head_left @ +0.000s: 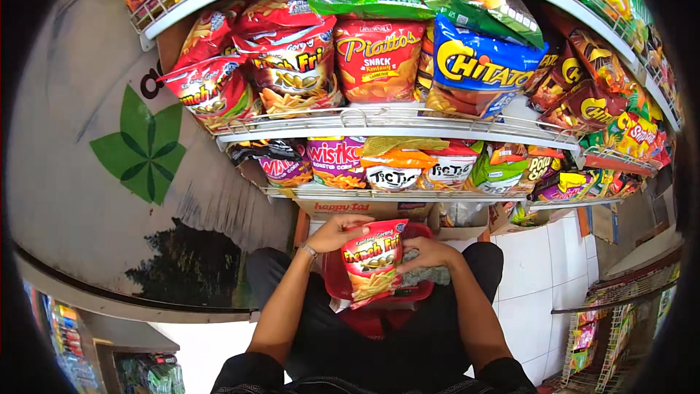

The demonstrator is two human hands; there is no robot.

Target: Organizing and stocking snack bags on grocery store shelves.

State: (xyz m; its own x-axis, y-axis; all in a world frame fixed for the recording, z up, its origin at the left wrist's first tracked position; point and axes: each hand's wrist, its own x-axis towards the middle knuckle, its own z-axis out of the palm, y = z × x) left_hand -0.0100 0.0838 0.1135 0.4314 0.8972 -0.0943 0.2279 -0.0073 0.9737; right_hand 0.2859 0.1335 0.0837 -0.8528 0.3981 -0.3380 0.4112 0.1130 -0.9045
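Note:
Between my hands, in front of my lap, is a red snack bag [373,266] with fries pictured on its front, tilted slightly. My left hand [341,232] grips the bag's upper left edge; a watch or bracelet is on that wrist. My right hand [426,254] is closed at the bag's right side, its fingertips partly behind it. Below the bag is a red plastic basket [425,291] between my knees, with a greyish-green package [430,274] in it under my right hand.
A wire-fronted shelf [379,118] ahead holds several bags, including matching red fries bags [286,66] and a blue bag [477,66]. Smaller bags [394,171] fill the lower shelf. Cardboard boxes [343,208] stand beneath. A grey panel [65,138] with a green leaf is left.

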